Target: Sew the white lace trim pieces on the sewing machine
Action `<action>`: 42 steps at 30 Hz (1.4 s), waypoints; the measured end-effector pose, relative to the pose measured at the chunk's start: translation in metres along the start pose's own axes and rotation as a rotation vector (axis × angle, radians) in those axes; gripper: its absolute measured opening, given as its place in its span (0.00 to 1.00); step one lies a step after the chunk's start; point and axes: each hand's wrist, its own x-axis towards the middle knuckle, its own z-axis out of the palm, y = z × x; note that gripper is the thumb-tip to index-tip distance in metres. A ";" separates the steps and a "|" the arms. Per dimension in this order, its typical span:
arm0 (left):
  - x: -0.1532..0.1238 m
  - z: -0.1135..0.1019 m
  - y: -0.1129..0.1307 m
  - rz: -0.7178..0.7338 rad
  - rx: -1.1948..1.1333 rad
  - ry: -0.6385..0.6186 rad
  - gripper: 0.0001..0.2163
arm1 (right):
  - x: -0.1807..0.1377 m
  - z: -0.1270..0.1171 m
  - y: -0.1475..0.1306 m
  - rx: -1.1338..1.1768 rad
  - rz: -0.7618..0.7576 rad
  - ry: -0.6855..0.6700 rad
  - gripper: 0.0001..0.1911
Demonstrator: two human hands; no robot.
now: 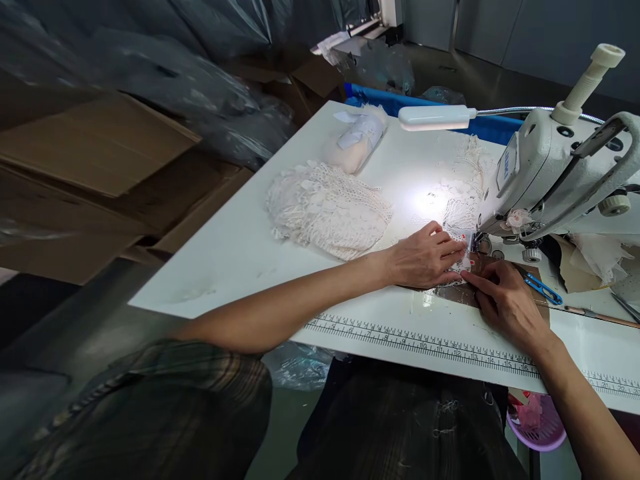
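My left hand (pixel 425 259) lies flat, fingers stretched out, pressing a small piece of white lace (pixel 457 265) onto the table beside the needle of a white sewing machine (pixel 555 177). My right hand (pixel 503 300) rests just to the right, its fingers curled and its fingertips pinching the near edge of the same lace. Part of the lace is hidden under both hands.
A heap of white lace pieces (pixel 327 210) lies on the white table (pixel 235 260), with a wrapped bundle (pixel 356 141) behind it. A lamp (pixel 434 117) lights the work area. Blue-handled snips (pixel 541 287) lie right of my hands. A printed ruler (pixel 425 340) runs along the front edge. Cardboard boxes (pixel 95 167) stand left.
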 end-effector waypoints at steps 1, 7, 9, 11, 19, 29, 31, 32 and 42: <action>0.000 -0.001 0.001 -0.005 -0.004 0.000 0.22 | 0.000 0.000 0.000 -0.006 0.005 0.001 0.20; 0.007 -0.004 0.005 -0.142 -0.074 -0.075 0.20 | 0.001 0.000 -0.003 -0.053 0.019 -0.010 0.21; 0.011 -0.005 0.002 -0.131 -0.085 -0.112 0.18 | 0.003 0.001 -0.004 -0.075 0.028 -0.017 0.22; 0.014 -0.005 -0.003 -0.096 -0.100 -0.153 0.16 | 0.004 0.002 -0.005 -0.096 0.047 -0.019 0.22; 0.015 0.004 -0.014 -0.061 -0.178 -0.130 0.16 | 0.005 0.002 -0.005 -0.106 0.069 -0.005 0.21; 0.011 0.012 -0.011 -0.113 -0.225 -0.053 0.15 | 0.005 0.003 -0.005 -0.091 0.095 -0.016 0.20; 0.011 0.012 -0.011 -0.115 -0.218 -0.068 0.15 | 0.005 0.003 -0.005 -0.103 0.091 -0.012 0.20; 0.011 0.012 -0.011 -0.114 -0.214 -0.075 0.15 | 0.005 0.003 -0.005 -0.108 0.088 -0.010 0.20; 0.015 0.009 -0.005 -0.105 -0.115 -0.056 0.14 | 0.006 0.003 -0.004 -0.088 0.099 0.032 0.20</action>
